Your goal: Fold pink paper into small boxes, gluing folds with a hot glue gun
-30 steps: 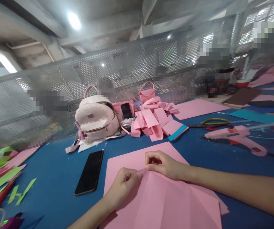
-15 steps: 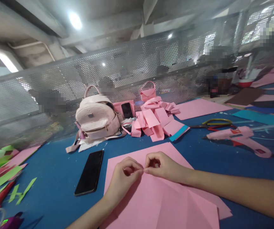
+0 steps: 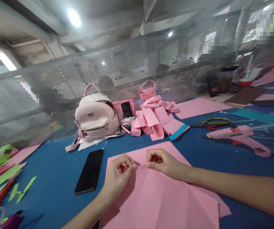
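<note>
A creased sheet of pink paper [image 3: 156, 200] lies in front of me, with more pink paper [image 3: 172, 154] beneath its far edge. My left hand [image 3: 121, 173] pinches the sheet's far edge between thumb and fingers. A short way to the right, my right hand [image 3: 162, 163] grips the same edge, its fingers curled and thumb pressed against them. Between the two hands a short stretch of the edge shows. Left of my left hand lies a black phone [image 3: 89, 171], flat on the blue table [image 3: 56, 178].
A pale pink backpack [image 3: 97, 116] stands at the back beside a heap of folded pink pieces [image 3: 151, 119]. To the right are a pink glue gun [image 3: 244, 138] and yellow-handled scissors [image 3: 216, 121]. Green paper strips [image 3: 20, 192] lie left. A perforated metal screen [image 3: 132, 63] rises behind.
My hands have moved apart along the paper's edge, the left one leftward and the right one slightly rightward. Both remain in a pinch, and the view has shifted a little.
</note>
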{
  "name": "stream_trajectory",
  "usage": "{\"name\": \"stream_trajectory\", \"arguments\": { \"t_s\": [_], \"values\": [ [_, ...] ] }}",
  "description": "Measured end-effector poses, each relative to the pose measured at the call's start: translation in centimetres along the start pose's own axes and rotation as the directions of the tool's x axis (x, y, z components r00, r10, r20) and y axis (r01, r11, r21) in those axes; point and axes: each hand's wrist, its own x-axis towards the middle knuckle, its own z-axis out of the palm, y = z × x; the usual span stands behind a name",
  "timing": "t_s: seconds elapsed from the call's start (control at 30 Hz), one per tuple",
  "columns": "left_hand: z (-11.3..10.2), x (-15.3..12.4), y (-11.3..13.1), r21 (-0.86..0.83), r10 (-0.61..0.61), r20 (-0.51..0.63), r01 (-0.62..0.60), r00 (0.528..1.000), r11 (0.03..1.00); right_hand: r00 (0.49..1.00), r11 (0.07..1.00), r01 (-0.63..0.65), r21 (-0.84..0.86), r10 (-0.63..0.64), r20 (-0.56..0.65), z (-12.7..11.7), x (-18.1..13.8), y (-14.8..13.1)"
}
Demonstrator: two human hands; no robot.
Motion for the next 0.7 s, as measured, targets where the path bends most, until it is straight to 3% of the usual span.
{"name": "stream_trajectory", "arguments": {
  "t_s": [0.3,0.43,0.6,0.7],
  "values": [
    [-0.2,0.2,-0.2,-0.018,-0.029,-0.012,0.029,1.000,0.999,1.000,0.999,-0.015,0.032,0.015,-0.009,0.2,0.0,-0.1],
    [-1.0,0.5,-0.1,-0.099,-0.083,0.018,0.084,0.996,0.992,1.000,0.999,-0.020,0.038,0.021,-0.022,-0.1,-0.1,-0.3],
    [-2.9,1.0,-0.1,-0.041,-0.108,-0.153,0.103,0.982,0.994,0.998,0.999,-0.027,0.038,0.029,-0.061,-0.4,-0.1,-0.4],
    [-2.4,0.4,0.1,-0.014,-0.135,0.011,0.135,0.991,0.991,0.998,0.998,-0.051,0.022,0.051,-0.028,-0.1,-0.1,-0.5]
  ]
}}
